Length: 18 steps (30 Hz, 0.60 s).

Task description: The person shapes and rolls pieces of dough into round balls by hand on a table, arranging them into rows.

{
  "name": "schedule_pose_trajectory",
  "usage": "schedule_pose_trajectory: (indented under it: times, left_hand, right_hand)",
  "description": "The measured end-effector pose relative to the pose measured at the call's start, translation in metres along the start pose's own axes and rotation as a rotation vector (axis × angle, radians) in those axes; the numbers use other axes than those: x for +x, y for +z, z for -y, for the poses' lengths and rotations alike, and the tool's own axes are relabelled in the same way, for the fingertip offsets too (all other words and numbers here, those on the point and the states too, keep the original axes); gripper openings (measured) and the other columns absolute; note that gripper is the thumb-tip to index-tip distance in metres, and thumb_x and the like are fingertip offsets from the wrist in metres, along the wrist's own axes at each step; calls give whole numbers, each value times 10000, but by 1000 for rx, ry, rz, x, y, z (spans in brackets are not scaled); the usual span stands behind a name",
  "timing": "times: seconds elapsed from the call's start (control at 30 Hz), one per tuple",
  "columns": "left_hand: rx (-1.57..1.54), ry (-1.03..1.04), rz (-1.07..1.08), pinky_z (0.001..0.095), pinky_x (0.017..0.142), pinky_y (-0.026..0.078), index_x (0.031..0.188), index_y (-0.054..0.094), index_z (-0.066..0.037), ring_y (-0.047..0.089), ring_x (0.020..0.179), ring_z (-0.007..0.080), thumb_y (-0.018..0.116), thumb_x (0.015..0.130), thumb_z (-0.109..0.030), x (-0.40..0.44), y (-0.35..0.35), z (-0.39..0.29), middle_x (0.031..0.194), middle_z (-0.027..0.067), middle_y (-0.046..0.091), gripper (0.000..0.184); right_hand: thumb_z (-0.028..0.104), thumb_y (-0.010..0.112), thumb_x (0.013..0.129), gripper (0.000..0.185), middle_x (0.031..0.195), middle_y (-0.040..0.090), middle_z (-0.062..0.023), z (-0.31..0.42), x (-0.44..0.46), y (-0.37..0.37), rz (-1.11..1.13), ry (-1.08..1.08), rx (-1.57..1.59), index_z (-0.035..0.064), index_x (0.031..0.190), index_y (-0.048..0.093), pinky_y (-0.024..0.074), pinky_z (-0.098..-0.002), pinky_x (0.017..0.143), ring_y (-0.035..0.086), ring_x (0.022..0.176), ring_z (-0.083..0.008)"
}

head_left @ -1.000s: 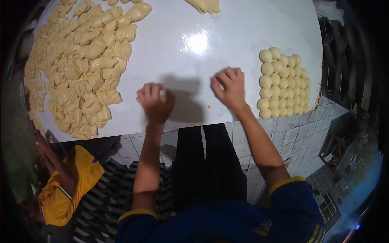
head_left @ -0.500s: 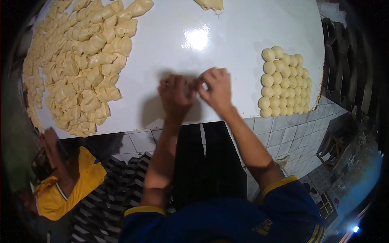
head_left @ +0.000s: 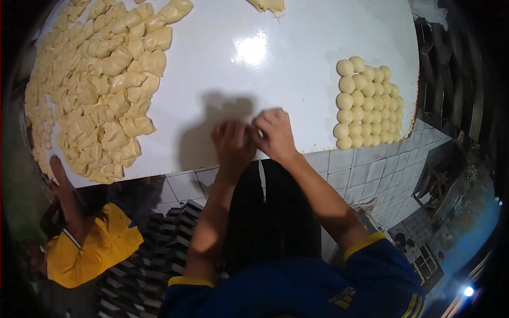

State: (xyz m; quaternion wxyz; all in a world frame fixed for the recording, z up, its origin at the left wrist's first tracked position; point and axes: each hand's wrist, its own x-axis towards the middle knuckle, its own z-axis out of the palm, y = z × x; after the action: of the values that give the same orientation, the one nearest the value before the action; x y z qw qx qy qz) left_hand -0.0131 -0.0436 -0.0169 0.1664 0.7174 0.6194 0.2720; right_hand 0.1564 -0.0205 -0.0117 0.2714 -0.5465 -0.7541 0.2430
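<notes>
My left hand (head_left: 233, 147) and my right hand (head_left: 274, 133) meet over the near edge of the white table (head_left: 212, 63). Their fingers are curled in and the thumbs come close together. Whatever lies between or under them is hidden. To the right sit rows of smooth, round dough balls (head_left: 368, 103), packed side by side. At the left spreads a large heap of cut dough pieces (head_left: 111, 87), apart from my hands.
Another dough piece (head_left: 268, 5) lies at the far edge. A co-worker in a yellow shirt (head_left: 95, 246) stands at the lower left, one hand (head_left: 57, 169) near the table's corner. Dark stacked racks or trays (head_left: 154, 259) stand below the table, with more at right.
Both my hands have drawn back toward me, to the table's near edge, and closer together. The co-worker's arm has shifted slightly. The dough balls and the heap stay as they were.
</notes>
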Motion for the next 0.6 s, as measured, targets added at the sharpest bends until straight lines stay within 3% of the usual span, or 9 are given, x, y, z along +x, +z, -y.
schedule_pose_trajectory:
  times: [0.13, 0.2, 0.3, 0.33, 0.4, 0.43, 0.53, 0.6]
  left_hand:
    - [28, 154, 31, 539, 994, 478, 1061, 722, -121, 653, 1095, 388, 854, 875, -230, -39, -20, 69, 1076, 82, 707, 252]
    - [201, -52, 52, 548, 1020, 479, 1050, 717, -110, 662, 1084, 388, 853, 876, -221, 5, -39, 71, 1059, 72, 709, 248]
    - [36, 31, -15, 553, 1019, 482, 1017, 690, -104, 661, 1084, 383, 858, 868, -229, 47, -2, 43, 1057, 76, 703, 257]
    - [36, 30, -13, 553, 1019, 482, 1017, 690, -104, 661, 1084, 383, 858, 868, -229, 38, 3, 28, 1057, 76, 703, 257]
    - [-51, -7, -27, 558, 1007, 477, 977, 660, -106, 661, 1096, 369, 859, 870, -227, 6, 5, 3, 1050, 68, 697, 256]
    - [-41, 34, 47, 525, 1027, 489, 1023, 718, -141, 678, 1105, 329, 876, 894, -244, -14, -6, 6, 1098, 60, 719, 228]
    - [34, 15, 55, 533, 1014, 491, 1029, 721, -139, 672, 1097, 351, 869, 896, -233, -44, -20, 69, 1090, 61, 718, 220]
    - [82, -38, 47, 536, 1000, 481, 987, 692, -131, 665, 1109, 356, 855, 887, -204, 4, -30, 67, 1069, 77, 705, 204]
  right_hand:
    - [187, 914, 916, 195, 923, 672, -13, -44, -25, -49, 63, -54, -64, 156, 888, 723, 495, -461, 866, 641, 1004, -311]
    - [214, 903, 932, 195, 930, 675, -26, -54, 10, -51, -33, -9, -247, 156, 889, 721, 477, -472, 851, 622, 974, -321]
    - [227, 894, 942, 188, 943, 678, -37, -26, 53, -10, -155, 34, -108, 155, 898, 727, 464, -482, 849, 605, 948, -335]
    - [226, 898, 940, 203, 949, 675, -41, -15, 43, -1, -40, 66, -120, 154, 881, 717, 464, -482, 867, 610, 955, -341]
    - [235, 915, 928, 213, 965, 671, -38, 4, 6, 8, -49, 68, 17, 156, 889, 720, 464, -488, 864, 611, 970, -331]
    - [235, 915, 928, 213, 965, 671, -38, 5, -10, 2, -48, 69, 15, 156, 889, 720, 464, -488, 864, 611, 970, -331]
    - [220, 933, 907, 201, 976, 684, -16, -34, -38, -37, 35, -45, -6, 169, 900, 739, 468, -477, 865, 619, 980, -298]
    - [236, 920, 916, 197, 973, 686, -18, -51, -6, -50, 24, -19, -238, 172, 889, 735, 471, -474, 876, 625, 987, -306]
